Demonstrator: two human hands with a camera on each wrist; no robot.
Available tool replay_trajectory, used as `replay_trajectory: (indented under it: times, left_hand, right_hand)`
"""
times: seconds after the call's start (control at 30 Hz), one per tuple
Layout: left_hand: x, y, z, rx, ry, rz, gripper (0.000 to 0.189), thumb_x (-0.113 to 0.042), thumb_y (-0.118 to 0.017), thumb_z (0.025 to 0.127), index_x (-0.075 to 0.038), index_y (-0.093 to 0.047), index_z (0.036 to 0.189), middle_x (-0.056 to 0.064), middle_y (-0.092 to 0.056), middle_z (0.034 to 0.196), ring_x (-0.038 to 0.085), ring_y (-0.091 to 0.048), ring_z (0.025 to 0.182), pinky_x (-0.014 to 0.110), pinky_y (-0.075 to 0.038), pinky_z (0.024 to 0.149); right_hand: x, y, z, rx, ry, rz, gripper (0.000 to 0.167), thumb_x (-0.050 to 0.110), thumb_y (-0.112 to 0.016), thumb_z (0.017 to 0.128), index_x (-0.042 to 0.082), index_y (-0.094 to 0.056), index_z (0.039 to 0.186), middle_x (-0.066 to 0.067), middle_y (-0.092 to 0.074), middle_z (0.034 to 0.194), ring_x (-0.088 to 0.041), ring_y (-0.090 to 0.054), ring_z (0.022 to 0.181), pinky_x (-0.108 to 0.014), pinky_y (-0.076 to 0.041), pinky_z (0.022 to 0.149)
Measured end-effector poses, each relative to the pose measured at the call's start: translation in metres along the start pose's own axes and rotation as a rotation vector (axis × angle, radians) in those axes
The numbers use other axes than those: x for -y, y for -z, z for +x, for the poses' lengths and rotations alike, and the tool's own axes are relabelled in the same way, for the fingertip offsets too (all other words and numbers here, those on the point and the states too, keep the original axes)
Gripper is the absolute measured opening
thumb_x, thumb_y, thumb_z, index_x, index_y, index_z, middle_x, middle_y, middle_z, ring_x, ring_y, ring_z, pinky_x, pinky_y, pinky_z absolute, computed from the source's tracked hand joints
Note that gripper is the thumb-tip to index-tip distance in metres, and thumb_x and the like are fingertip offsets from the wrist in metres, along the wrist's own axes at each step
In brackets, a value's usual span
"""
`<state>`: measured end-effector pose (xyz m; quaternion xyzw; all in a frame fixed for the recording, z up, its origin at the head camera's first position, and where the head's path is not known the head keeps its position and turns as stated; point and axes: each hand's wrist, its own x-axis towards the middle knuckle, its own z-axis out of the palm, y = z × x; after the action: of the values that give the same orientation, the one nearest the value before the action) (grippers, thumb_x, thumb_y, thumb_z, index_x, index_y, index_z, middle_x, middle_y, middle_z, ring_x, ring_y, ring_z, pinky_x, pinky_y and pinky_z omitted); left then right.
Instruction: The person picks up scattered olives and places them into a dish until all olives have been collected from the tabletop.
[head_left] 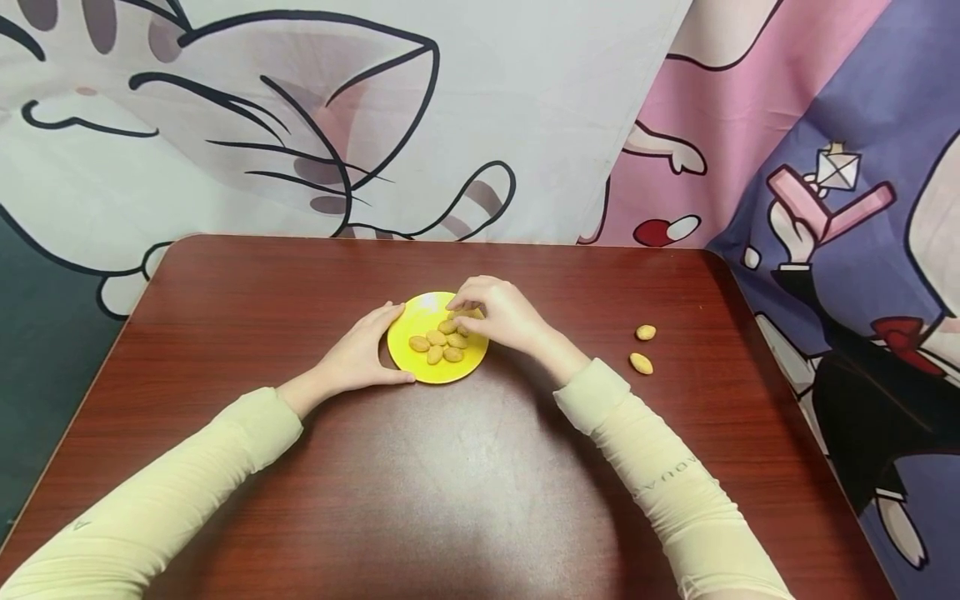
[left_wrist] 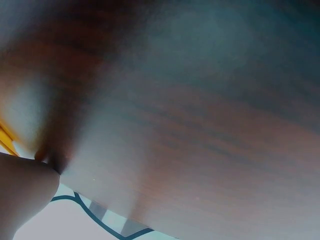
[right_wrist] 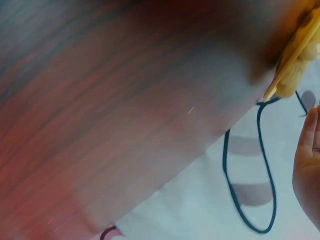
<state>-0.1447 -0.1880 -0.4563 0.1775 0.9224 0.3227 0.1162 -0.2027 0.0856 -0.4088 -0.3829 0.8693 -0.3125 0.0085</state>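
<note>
A round yellow plate [head_left: 411, 323] lies on the table and bears several tan, almond-shaped nuts [head_left: 436, 337]. My left hand [head_left: 366, 350] holds the plate's left rim, its thumb along the near edge and its fingers at the far edge. Above the plate's right side is my right hand [head_left: 501, 312], fingers bent loosely downward close to the nuts there. No nut shows clearly between its fingertips. In the right wrist view the nuts [right_wrist: 291, 80] rise above the plate's rim, beside part of the hand [right_wrist: 307, 167]. The left wrist view catches only a sliver of plate [left_wrist: 7, 139].
Two more nuts, a farther one [head_left: 646, 332] and a nearer one [head_left: 641, 363], lie on the reddish-brown table [head_left: 315, 492] to the right. A cloth printed with cartoon figures [head_left: 570, 108] hangs behind the table's far edge and along its right side.
</note>
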Motion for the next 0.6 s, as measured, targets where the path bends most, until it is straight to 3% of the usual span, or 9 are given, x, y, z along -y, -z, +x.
replay_trajectory:
  times: [0.6]
  left_hand:
    - [-0.001,0.001,-0.001,0.001,0.007,0.005,0.116,-0.037,-0.093,0.079,0.002,-0.027,0.166,0.025,-0.028,0.173,0.042,-0.020,0.164,0.062,-0.024,0.131]
  right_hand:
    - [-0.043,0.055,-0.049,-0.164,-0.122,0.012,0.021,0.003,-0.085,0.088,0.003,-0.081,0.108,-0.012,-0.078,0.103,-0.027,-0.073,0.096,-0.043,-0.063,0.092]
